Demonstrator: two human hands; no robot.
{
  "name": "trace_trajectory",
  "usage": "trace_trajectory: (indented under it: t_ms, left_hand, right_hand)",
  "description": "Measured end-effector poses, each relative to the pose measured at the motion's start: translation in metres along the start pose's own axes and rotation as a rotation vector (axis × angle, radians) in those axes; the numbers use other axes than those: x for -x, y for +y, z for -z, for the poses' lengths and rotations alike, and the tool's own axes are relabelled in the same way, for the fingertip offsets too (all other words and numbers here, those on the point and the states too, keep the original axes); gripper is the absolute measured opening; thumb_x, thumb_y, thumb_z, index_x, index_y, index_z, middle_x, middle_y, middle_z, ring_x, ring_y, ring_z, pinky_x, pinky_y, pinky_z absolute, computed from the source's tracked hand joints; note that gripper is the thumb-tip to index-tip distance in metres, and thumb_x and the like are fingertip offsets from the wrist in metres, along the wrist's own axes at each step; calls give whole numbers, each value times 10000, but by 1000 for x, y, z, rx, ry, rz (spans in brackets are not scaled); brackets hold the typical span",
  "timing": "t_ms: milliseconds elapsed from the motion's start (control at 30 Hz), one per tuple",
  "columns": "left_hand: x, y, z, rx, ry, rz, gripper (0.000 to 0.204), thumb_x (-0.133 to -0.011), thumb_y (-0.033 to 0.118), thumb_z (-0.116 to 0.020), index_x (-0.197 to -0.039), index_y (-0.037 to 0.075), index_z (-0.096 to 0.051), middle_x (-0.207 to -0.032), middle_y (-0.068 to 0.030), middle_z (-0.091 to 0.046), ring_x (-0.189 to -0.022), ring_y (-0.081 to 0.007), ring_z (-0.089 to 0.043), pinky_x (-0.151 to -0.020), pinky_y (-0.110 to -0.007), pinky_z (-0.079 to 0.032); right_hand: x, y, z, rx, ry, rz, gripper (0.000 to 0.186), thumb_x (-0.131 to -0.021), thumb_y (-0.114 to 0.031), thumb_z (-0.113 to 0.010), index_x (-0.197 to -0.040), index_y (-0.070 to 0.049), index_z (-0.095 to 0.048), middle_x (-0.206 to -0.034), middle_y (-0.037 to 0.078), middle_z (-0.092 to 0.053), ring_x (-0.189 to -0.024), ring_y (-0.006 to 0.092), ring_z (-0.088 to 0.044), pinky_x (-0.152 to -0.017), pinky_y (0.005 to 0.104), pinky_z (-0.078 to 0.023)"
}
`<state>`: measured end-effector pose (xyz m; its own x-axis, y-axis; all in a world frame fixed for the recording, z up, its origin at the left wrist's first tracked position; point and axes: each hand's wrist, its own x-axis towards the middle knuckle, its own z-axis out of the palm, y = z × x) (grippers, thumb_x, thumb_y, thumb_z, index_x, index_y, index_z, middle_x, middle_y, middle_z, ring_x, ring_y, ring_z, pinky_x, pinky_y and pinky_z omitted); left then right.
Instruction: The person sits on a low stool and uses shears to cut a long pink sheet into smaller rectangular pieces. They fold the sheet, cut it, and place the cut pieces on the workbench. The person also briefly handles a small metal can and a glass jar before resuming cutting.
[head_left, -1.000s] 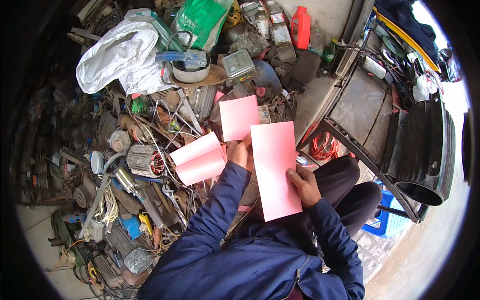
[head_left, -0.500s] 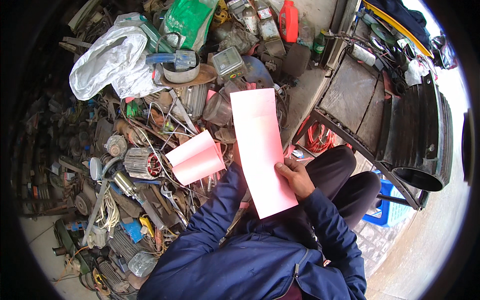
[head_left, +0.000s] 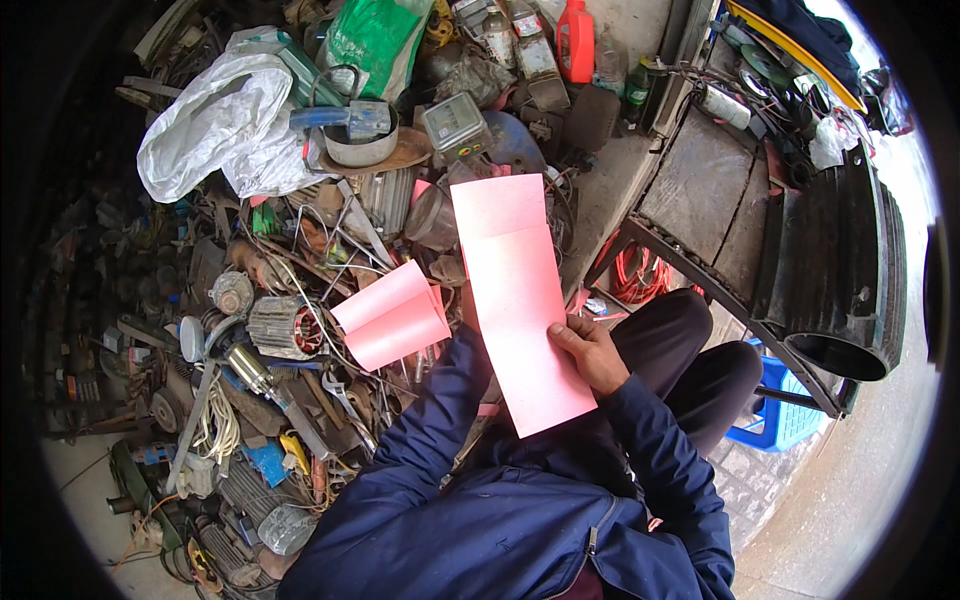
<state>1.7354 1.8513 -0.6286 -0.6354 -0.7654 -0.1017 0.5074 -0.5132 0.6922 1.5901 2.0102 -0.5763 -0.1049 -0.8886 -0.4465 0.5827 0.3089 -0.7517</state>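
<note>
A long pink paper sheet (head_left: 520, 320) stands over my lap, with a faint crease across its upper part. My right hand (head_left: 592, 352) pinches its right edge near the lower end, thumb on the front. My left hand (head_left: 469, 306) is behind the sheet's left edge; only a sliver shows and its fingers are hidden. Left of that forearm, a folded pink piece of paper (head_left: 395, 315) lies on the heap of parts, its layers overlapping.
A heap of tools and motor parts fills the left, including a motor stator (head_left: 284, 326) and an adjustable wrench (head_left: 340, 395). White plastic bags (head_left: 215, 130) lie beyond. A workbench (head_left: 700, 190) carries a black ribbed casing (head_left: 830, 270) at right; a blue stool (head_left: 780, 410) stands below.
The top of the long pink sheet has shifted slightly left, and its upper crease shows more clearly. My right hand keeps its grip; the folded piece has not moved.
</note>
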Motion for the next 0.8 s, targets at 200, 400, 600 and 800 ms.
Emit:
trace_trajectory:
  t_ms: [200,400,600,800]
  left_hand:
    - [-1,1,2,-12,-1,9,259,-1002,58,-622,-1247,-10,-668,-1198,-121,-724,-1011,-210,-716,-872,-330,-594]
    - [-3,1,3,-26,-6,14,250,-1002,63,-623,-1236,-9,-673,-1185,-121,-728,-997,-210,-719,-863,-330,-596]
    - [-5,-2,4,-37,-11,27,241,-1003,67,-623,-1225,-9,-679,-1173,-121,-732,-983,-210,-721,-853,-329,-598]
    - [-5,-3,4,-45,-5,34,233,-1004,71,-623,-1214,-8,-685,-1161,-120,-736,-969,-210,-724,-843,-329,-600]
  right_hand:
    - [-1,-1,-1,-12,0,-4,307,-1043,-198,-629,-1227,46,-660,-1081,61,-727,-903,123,-687,-839,272,-547]
    - [-1,1,-2,-45,2,-16,303,-1041,-187,-627,-1228,50,-660,-1091,69,-727,-920,133,-690,-856,278,-546]
    - [-3,2,0,-16,16,-33,303,-1038,-185,-630,-1221,55,-660,-1088,75,-726,-920,135,-688,-854,279,-543]
    - [-1,1,-2,-15,11,-26,303,-1040,-187,-627,-1222,53,-659,-1084,73,-726,-916,132,-686,-844,275,-540]
